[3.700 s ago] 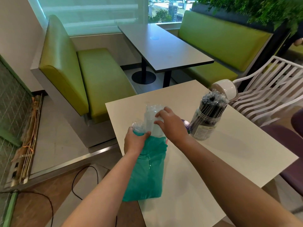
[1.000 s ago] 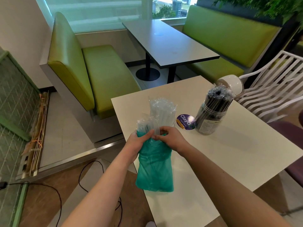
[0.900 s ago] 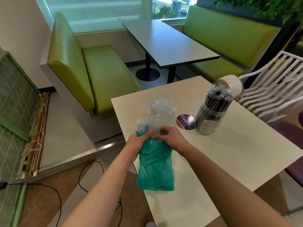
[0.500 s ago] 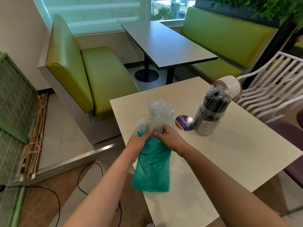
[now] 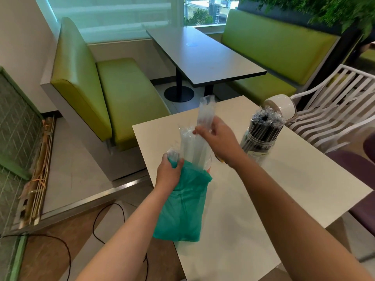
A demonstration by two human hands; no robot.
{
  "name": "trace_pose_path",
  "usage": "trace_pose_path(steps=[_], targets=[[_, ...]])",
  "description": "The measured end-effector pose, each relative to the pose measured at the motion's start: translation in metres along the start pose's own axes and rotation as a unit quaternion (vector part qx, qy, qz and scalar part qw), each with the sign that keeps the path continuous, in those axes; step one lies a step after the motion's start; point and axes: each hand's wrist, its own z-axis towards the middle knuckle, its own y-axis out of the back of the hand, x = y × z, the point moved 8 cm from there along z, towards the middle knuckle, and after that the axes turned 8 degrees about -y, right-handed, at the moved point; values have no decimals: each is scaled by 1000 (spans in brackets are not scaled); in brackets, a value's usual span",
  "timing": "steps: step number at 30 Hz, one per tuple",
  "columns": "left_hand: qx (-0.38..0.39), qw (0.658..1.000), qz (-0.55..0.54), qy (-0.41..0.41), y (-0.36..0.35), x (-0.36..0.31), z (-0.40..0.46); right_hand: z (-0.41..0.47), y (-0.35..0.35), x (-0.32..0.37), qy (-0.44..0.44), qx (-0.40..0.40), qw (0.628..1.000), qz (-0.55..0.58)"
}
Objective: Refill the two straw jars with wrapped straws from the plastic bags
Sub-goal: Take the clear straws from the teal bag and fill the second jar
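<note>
While the green plastic bag (image 5: 182, 205) hangs over the near left edge of the white table (image 5: 284, 199), its mouth stays bunched in the left hand (image 5: 168, 175), whose fingers are curled tight around the gathered green film and a puff of clear plastic poking out above the knuckles. The bag is teal-green, thin and crinkled, its lower end drooping past the table edge. A bundle of clear wrapped straws (image 5: 192, 151) stands out of its mouth, pale and translucent, leaning slightly to the right.

The right hand (image 5: 218, 138) is raised above the bag mouth, thumb and fingers pinched on a handful of wrapped straws (image 5: 206, 112) whose upper ends rise well above the fingertips and whose lower ends run down toward the bag; motion blur hides exactly how many it holds. That handful lies just to the right of the bundle in the bag.

Behind the right wrist stands a clear straw jar (image 5: 261, 136) packed with dark wrapped straws that bristle over its rim, and a white domed lid (image 5: 282, 104) sits just behind it. Part of another container shows between the bag and the right wrist, too hidden to identify.
</note>
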Motion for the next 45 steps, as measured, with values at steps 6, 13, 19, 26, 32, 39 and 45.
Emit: trace_pose_path(steps=[6,13,19,26,32,39,45], targets=[[-16,999,49,14,-5,-2,6,1,36,38,84,-127,988,-16],[-30,998,33,34,-8,6,15,2,18,22,80,-103,989,-70],[-26,1000,11,13,-9,5,16,7,2,-17,21,-59,995,-84],[-32,999,-7,3,-9,4,13,5,-13,-59,-15,-105,964,-244],[-45,999,-10,0,-7,0,9,2,-9,-22,130,-173,937,-274],[-47,999,-18,-13,-9,0,7,4,-47,-43,214,-51,869,-443],[-50,998,-21,-24,-8,0,6,0,-47,-52,202,-59,884,-418]])
